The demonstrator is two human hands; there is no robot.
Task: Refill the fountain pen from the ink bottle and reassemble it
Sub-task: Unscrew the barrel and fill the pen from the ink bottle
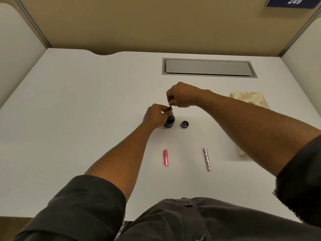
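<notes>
Left hand (154,117): curled round the ink bottle (169,122), steadying it upright on the white worktop (86,101). Pen section (170,108): dark, upright, tip down in the bottle mouth. Right hand (180,95): directly above, pinching the section's upper end. Bottle cap (184,124): just right of the bottle, open side up. Pink pen cap (165,157): nearer the person, lying flat. Silvery barrel (206,159): right of it, well apart. Patterned box (250,101): far right, partly hidden by the right forearm.
</notes>
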